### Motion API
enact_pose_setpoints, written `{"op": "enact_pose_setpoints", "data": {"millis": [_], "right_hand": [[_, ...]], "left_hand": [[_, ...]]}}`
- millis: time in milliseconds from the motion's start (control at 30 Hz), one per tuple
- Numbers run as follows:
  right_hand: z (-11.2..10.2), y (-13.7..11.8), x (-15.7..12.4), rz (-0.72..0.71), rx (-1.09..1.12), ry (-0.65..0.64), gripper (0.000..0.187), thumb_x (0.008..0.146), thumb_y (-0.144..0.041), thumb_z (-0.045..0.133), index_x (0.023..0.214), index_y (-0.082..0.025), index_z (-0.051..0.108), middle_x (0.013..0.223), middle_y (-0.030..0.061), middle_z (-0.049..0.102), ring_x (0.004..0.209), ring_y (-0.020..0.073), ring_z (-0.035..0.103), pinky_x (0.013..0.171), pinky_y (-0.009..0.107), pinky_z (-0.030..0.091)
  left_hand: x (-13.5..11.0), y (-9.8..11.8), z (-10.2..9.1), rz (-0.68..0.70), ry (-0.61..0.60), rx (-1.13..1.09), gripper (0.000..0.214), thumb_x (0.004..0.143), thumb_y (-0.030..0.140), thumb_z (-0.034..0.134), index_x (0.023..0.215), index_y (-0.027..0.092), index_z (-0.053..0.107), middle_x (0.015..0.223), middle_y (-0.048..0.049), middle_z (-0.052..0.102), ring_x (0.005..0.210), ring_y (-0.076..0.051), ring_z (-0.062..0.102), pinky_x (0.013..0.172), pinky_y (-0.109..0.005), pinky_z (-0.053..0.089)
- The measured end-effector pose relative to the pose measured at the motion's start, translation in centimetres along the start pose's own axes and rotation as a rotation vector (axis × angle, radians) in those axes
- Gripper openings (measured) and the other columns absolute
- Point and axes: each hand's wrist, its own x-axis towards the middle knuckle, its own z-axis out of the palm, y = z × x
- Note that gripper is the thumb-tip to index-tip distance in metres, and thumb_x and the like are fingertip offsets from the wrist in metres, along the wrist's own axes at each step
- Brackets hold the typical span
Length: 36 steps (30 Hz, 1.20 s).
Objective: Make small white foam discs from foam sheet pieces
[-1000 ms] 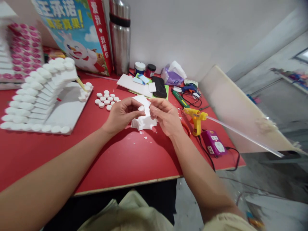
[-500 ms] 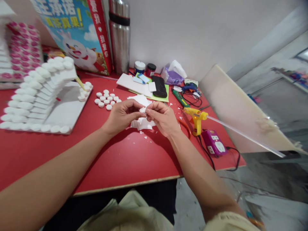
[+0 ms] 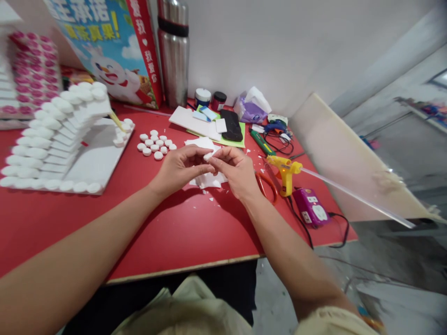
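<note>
Between the fingertips of both hands is a small white foam piece point(image 3: 208, 156), partly covered by the fingers. My left hand point(image 3: 179, 166) pinches it from the left, my right hand point(image 3: 238, 170) from the right. Under the hands lie white paper-like sheets point(image 3: 209, 179) with small white scraps around them. Left of my left hand sits a group of small white discs point(image 3: 154, 144). Farther left stands a white staircase model point(image 3: 59, 139) edged with rounded white pieces. Orange-handled scissors point(image 3: 268, 187) lie just beside my right hand, partly hidden by it.
On the right are a yellow glue gun point(image 3: 285, 173) with a long clear stick and a purple power socket point(image 3: 310, 207) with cords. Behind lie a white board point(image 3: 193, 123), a black case point(image 3: 231, 125), a tissue pack point(image 3: 249, 109) and a steel flask point(image 3: 173, 56).
The white piece has been turned and tilted between my fingers. My right hand has shifted slightly, showing more of the orange scissor handle.
</note>
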Motion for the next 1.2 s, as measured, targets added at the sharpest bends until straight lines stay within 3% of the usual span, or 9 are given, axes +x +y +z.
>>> {"op": "enact_pose_setpoints", "data": {"millis": [367, 533, 633, 833, 1033, 1200], "right_hand": [[0.0, -0.3, -0.3, -0.006, 0.041, -0.065, 0.024, 0.080, -0.038, 0.085, 0.090, -0.021, 0.071, 0.069, -0.0014, 0.074, 0.065, 0.0141, 0.069, 0.067, 0.030, 0.058], [-0.4, -0.3, -0.1, -0.029, 0.007, -0.001, 0.024, 0.080, -0.037, 0.085, 0.092, -0.021, 0.071, 0.066, -0.0043, 0.069, 0.059, 0.0110, 0.062, 0.063, 0.028, 0.054], [-0.7, -0.5, 0.0, -0.052, -0.053, 0.008, 0.019, 0.083, -0.036, 0.081, 0.091, -0.021, 0.072, 0.067, -0.0041, 0.069, 0.056, 0.0100, 0.060, 0.061, 0.027, 0.052], [-0.7, -1.1, -0.2, -0.085, -0.198, 0.001, 0.017, 0.083, -0.035, 0.079, 0.088, -0.021, 0.070, 0.064, -0.0043, 0.067, 0.054, 0.0103, 0.059, 0.056, 0.026, 0.049], [-0.7, -0.9, -0.3, -0.109, -0.288, -0.012, 0.013, 0.084, -0.032, 0.076, 0.084, -0.021, 0.067, 0.064, -0.0042, 0.066, 0.053, 0.0102, 0.058, 0.055, 0.026, 0.048], [-0.9, -0.9, -0.3, -0.143, -0.292, -0.008, 0.013, 0.086, -0.030, 0.074, 0.081, -0.020, 0.067, 0.061, -0.0040, 0.065, 0.052, 0.0102, 0.059, 0.053, 0.025, 0.046]], "left_hand": [[0.0, 0.6, -0.3, -0.063, 0.089, 0.084, 0.027, 0.083, 0.036, 0.083, 0.103, 0.019, 0.086, 0.094, -0.0081, 0.080, 0.084, -0.019, 0.070, 0.076, -0.031, 0.056], [-0.1, 0.9, -0.1, -0.100, 0.058, 0.056, 0.026, 0.083, 0.036, 0.083, 0.101, 0.017, 0.086, 0.080, -0.0049, 0.076, 0.068, -0.014, 0.064, 0.068, -0.029, 0.053], [-0.1, 0.8, -0.1, -0.097, 0.021, 0.052, 0.029, 0.081, 0.036, 0.084, 0.101, 0.016, 0.085, 0.082, -0.0055, 0.077, 0.064, -0.013, 0.063, 0.063, -0.027, 0.052], [-0.1, 0.5, -0.1, -0.081, -0.008, 0.040, 0.029, 0.080, 0.035, 0.085, 0.099, 0.014, 0.079, 0.081, -0.0057, 0.076, 0.064, -0.015, 0.067, 0.061, -0.028, 0.056], [-0.1, 0.7, -0.2, -0.044, -0.020, 0.170, 0.023, 0.083, 0.033, 0.082, 0.095, 0.014, 0.081, 0.082, -0.0073, 0.078, 0.064, -0.015, 0.067, 0.061, -0.027, 0.054], [-0.1, 1.0, -0.3, -0.108, -0.037, 0.141, 0.026, 0.082, 0.035, 0.083, 0.098, 0.014, 0.083, 0.078, -0.0068, 0.077, 0.066, -0.017, 0.068, 0.063, -0.028, 0.055]]}}
